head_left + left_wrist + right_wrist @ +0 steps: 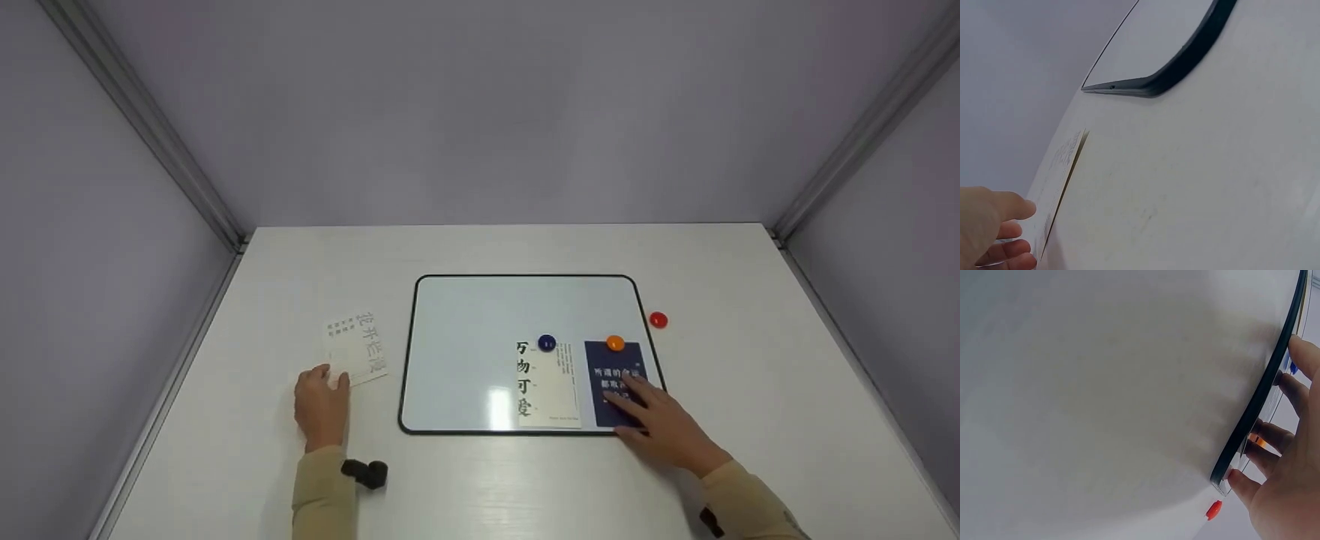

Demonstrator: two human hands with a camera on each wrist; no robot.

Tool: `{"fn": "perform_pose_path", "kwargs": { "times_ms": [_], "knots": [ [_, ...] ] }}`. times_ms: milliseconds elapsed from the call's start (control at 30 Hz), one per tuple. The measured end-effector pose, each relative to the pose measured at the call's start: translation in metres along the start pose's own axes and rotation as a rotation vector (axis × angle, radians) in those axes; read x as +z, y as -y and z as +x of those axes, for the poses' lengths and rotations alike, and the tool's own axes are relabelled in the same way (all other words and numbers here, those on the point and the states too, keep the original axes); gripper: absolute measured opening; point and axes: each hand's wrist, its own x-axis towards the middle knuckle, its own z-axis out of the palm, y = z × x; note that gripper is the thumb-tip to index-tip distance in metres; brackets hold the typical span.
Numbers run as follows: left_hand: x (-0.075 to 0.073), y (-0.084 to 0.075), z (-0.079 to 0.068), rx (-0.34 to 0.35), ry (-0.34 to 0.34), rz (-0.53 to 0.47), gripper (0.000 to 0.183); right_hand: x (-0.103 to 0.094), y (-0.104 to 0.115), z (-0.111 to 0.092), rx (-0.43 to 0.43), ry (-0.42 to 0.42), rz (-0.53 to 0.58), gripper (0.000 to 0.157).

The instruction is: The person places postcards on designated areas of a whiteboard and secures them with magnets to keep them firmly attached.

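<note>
To the left of the board, a white card [358, 349] with grey lettering lies askew, its near edge slightly off the table in the left wrist view. My left hand [321, 405] holds that card at its near left corner, thumb and fingers bent about it. A navy card [615, 360] with white characters lies on the board's right side, an orange round magnet [615, 343] at its top. My right hand [664, 427] rests spread over this card's lower part, fingers fairly straight, with the thumb by the board's near rim.
The black-framed whiteboard [465, 352] lies mid-table. A cream card [551, 390] with black characters is on it under a dark blue magnet [547, 343]. A red magnet [658, 320] sits off the board's right edge. Panels [510, 112] enclose the table.
</note>
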Motion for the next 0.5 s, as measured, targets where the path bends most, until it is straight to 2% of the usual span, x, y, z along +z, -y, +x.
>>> {"fn": "perform_pose_path", "kwargs": {
  "times_ms": [167, 500],
  "knots": [
    [0.0015, -0.0032, -0.0008, -0.049, -0.019, 0.001, 0.047, 0.0012, -0.0012, 0.0003, 0.005, 0.010, -0.011, 0.055],
    [0.0015, -0.0066, 0.0022, -0.134, 0.022, 0.002, 0.056, -0.0011, 0.0008, -0.0007, 0.002, -0.005, -0.012, 0.053]
  ]
}}
